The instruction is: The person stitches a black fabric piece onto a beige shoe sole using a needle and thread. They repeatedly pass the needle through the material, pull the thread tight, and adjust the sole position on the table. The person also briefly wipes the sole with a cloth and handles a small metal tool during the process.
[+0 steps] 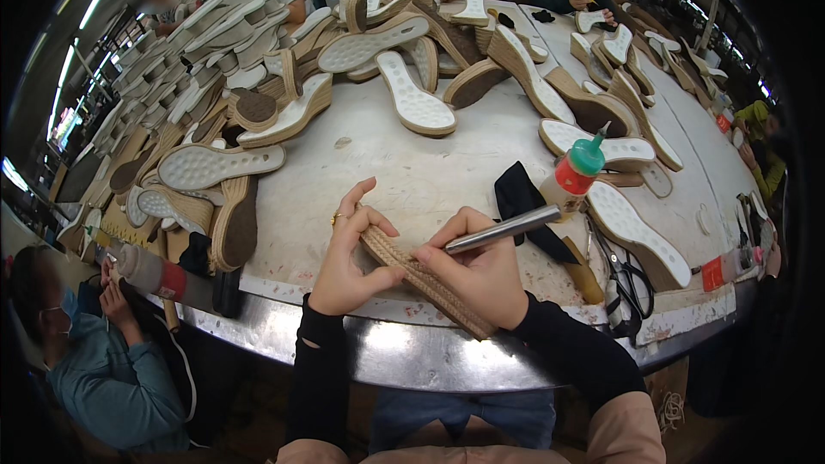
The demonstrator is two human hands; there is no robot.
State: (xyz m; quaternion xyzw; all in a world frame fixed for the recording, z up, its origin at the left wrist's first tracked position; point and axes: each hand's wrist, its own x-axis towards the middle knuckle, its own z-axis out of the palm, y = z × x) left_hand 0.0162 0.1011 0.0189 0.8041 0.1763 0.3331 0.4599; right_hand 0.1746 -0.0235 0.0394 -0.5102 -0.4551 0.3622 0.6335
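A woven, rope-edged shoe sole (436,294) is tilted above the metal table edge, its braided side facing up. My left hand (345,262) grips its far end between thumb and fingers. My right hand (485,275) is closed around a silver metal rod-shaped tool (514,225), and its fingertips press against the sole's braided side. The tool's working tip is hidden by the fingers, so its kind does not show. Right of that hand are a piece of black cloth (516,192) and a glue bottle (574,179) with a green nozzle cap.
Wedge soles (412,94) with white dimpled tops are heaped across the far side and left. Scissors (634,279) and a yellow-handled tool (586,279) lie at the right. Another glue bottle (153,271) is near a co-worker (116,361) at left; other people sit around the table.
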